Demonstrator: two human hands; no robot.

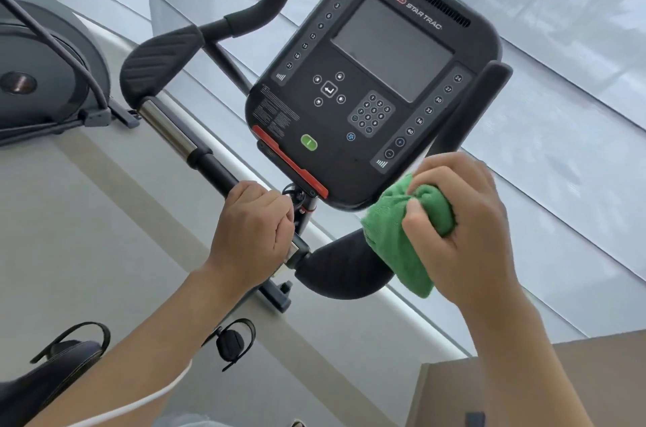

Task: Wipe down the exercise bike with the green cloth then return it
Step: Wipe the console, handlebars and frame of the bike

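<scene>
Green cloth [402,234] bunched in right hand [461,217], left hand [251,227] gripping handlebar [209,161]

The console [370,84] stands just above the fingers of both hands, the handlebar [181,136] running up-left from the left hand [251,227], the cloth [402,234] bunched under the right hand's [465,217] fingers.

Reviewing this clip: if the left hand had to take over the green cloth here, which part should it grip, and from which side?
Probably the loose tail of the green cloth, approached from the left. The right hand already bunches the upper part in its fingers, while the lower part hangs free over the handlebar pad. The left hand, gripping the handlebar, is nearest that side.
</scene>
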